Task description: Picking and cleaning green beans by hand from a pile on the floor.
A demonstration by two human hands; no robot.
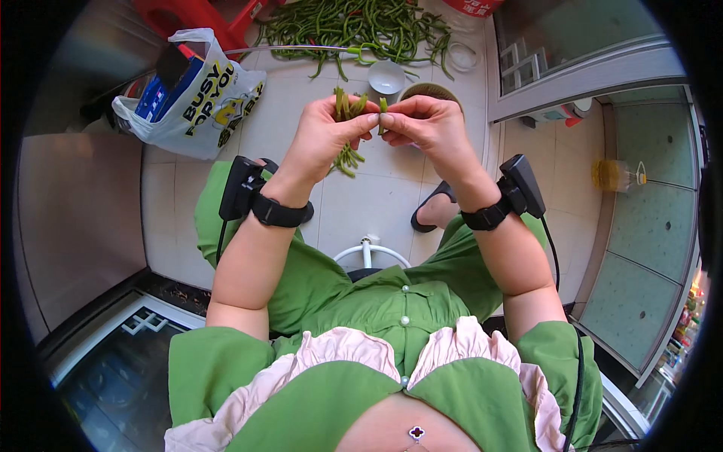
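My left hand (330, 127) holds a bunch of cut green bean pieces (342, 106), which stick up between thumb and fingers. More bean pieces (345, 163) show below this hand; I cannot tell whether they are held or lie on the floor. Between the fingertips of both hands is one short green bean piece (383, 106), upright, with my right hand (432, 121) pinching it from the right. Just beyond the hands stand a small white bowl (386, 78) and a round brownish container (435, 89), partly hidden by my right hand.
A heap of long green beans (350, 25) lies on the tiled floor at the far side. A thin metal rod (299, 48) crosses its near edge. At left stand a full plastic bag (226, 107) and a red plastic stool (231, 25); at right, a bottle of yellow liquid (613, 176).
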